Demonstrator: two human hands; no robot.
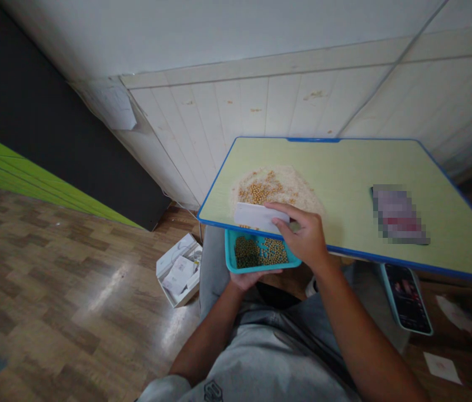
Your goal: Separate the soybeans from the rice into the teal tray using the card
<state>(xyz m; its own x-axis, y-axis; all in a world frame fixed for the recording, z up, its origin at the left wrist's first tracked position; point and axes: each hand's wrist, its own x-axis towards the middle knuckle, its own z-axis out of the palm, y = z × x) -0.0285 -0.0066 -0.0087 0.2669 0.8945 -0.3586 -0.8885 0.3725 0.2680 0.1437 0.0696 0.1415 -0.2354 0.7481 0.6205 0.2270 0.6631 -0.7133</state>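
My right hand is closed on a white flat scraper card, held upright at the near edge of a pale green table with a blue rim. Behind the card lies a spread of white grains mixed with yellow beans. My left hand reaches under a teal tray and holds it just below the table edge; only the palm shows. The tray holds dark green beans on its left and yellow beans on its right.
A blurred flat object lies on the table's right side. A phone rests on my right thigh. An open white box sits on the wooden floor to the left. A white panelled wall stands behind the table.
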